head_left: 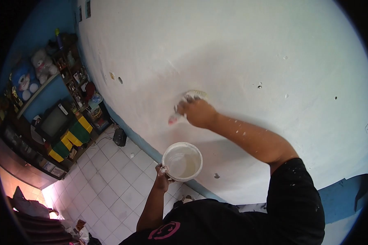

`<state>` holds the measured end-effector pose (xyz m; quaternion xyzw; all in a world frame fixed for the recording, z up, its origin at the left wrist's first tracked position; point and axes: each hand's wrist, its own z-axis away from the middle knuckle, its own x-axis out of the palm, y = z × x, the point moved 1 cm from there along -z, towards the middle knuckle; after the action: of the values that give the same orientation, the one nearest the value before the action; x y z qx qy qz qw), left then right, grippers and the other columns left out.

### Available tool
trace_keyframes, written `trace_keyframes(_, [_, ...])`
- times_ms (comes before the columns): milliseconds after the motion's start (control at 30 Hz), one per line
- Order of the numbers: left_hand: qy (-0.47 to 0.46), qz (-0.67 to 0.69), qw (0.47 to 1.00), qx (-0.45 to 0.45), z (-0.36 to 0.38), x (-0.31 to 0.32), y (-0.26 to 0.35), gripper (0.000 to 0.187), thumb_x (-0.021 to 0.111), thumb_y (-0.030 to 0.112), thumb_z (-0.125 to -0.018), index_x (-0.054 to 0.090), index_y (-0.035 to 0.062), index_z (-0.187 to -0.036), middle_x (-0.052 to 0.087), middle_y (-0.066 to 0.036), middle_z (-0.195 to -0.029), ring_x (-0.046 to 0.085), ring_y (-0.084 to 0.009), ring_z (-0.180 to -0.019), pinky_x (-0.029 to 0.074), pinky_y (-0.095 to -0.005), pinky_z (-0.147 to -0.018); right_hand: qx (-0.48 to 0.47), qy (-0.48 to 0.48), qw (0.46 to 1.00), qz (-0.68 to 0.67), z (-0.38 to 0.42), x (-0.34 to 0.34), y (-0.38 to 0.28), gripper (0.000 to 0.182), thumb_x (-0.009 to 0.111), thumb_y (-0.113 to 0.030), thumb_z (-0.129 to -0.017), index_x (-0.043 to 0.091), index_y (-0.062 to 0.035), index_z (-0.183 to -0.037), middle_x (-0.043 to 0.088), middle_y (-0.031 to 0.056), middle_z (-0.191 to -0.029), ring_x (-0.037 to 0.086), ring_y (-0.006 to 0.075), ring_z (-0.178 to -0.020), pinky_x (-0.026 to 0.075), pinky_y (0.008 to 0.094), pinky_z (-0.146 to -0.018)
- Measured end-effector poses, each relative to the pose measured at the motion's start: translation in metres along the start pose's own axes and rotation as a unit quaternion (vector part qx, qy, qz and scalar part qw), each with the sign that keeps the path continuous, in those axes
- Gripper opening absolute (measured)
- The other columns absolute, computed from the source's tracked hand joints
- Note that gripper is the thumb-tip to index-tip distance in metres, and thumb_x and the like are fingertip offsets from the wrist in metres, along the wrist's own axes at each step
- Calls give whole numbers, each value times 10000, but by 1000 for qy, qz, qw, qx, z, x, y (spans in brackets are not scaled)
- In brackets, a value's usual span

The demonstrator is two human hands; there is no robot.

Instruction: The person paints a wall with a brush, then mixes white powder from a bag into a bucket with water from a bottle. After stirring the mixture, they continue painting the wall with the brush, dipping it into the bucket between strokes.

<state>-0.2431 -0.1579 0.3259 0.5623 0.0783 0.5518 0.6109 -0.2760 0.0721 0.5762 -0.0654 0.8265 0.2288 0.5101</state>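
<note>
My right hand [198,112] is closed around a paintbrush [173,120] and is up against the white wall [249,49]. The brush's reddish handle end sticks out below my fist, and its pale bristles show just above my knuckles, at the wall. My left hand [162,177], with white smears on the fingers, grips the rim and side of a white plastic bucket [183,179]. Whitish paint coats the bucket's inside. White specks dot my right forearm and black sleeve.
Small holes and chips [259,86] mark the wall, with a blue strip [141,143] along its base. White floor tiles [110,188] lie below. At left stand a shelf unit [71,77], a television [55,120] and plush toys [43,65]. A black box [119,137] sits by the wall.
</note>
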Motion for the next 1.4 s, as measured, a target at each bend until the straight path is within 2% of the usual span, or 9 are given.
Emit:
trace_keyframes(100, [-4,-8,1000,13,3,9,6,712,573,426,-702,167,174,-1230,306,-141,-1268,415,-346,-1109,401,-567,-809,172,25,984,-31,-25,-107,27,330,494,-67,-717,568,-85,-1039,605,111,-1011,600,295,-829,466,394,-784])
trace_keyframes(200, [-37,-3,999,25,2,13,12,740,580,436,-686,165,169,-1238,307,-134,-1276,422,-331,-1115,412,-555,-812,127,329,929,110,-34,-192,61,235,516,-37,-719,572,-89,-941,612,115,-781,581,324,-691,482,386,-635])
trace_keyframes(267, [-65,2,998,21,2,20,18,751,584,435,-677,165,167,-1240,309,-130,-1277,429,-322,-1114,425,-543,-808,227,311,910,155,-26,-236,50,236,516,-12,-710,568,-95,-925,599,105,-736,571,311,-655,480,362,-569])
trace_keyframes(467, [-129,-6,992,-3,-3,34,24,686,546,409,-712,189,182,-1252,333,-122,-1275,440,-316,-1128,454,-532,-813,-15,79,949,303,37,-98,21,228,535,-226,-766,602,-134,-964,564,127,-1024,496,443,-1034,395,621,-822])
trace_keyframes(700, [-134,-28,989,-61,-18,44,16,656,527,408,-737,191,210,-1264,345,-112,-1282,434,-322,-1142,443,-536,-834,183,84,979,-10,44,-136,15,313,535,-92,-692,598,-120,-997,604,110,-1001,581,266,-949,482,364,-799])
trace_keyframes(900, [-208,-32,975,-66,-14,76,19,624,474,399,-792,228,148,-1307,373,-128,-1287,441,-318,-1151,441,-520,-864,123,491,861,60,74,-254,62,256,542,-22,-643,585,-108,-881,626,55,-833,606,262,-714,485,316,-625])
trace_keyframes(1033, [-253,-31,965,-68,-15,94,15,647,501,384,-802,272,67,-1317,397,-141,-1288,439,-315,-1160,422,-508,-914,168,304,921,179,120,-213,20,167,637,-112,-631,619,-165,-788,577,30,-1146,464,247,-1175,393,395,-965])
trace_keyframes(1267, [-307,-68,944,-98,-20,116,14,738,594,383,-732,292,38,-1310,411,-135,-1282,442,-305,-1159,399,-476,-953,261,55,963,-30,207,-199,-24,142,621,-229,-700,604,-137,-807,589,27,-1120,479,272,-1156,443,394,-905])
trace_keyframes(1400, [-315,-88,936,-132,-16,127,11,733,602,370,-726,304,33,-1305,423,-140,-1273,454,-306,-1149,393,-470,-961,261,212,937,95,250,-286,-28,189,619,-160,-682,615,-126,-868,581,26,-1135,498,261,-1132,424,427,-917])
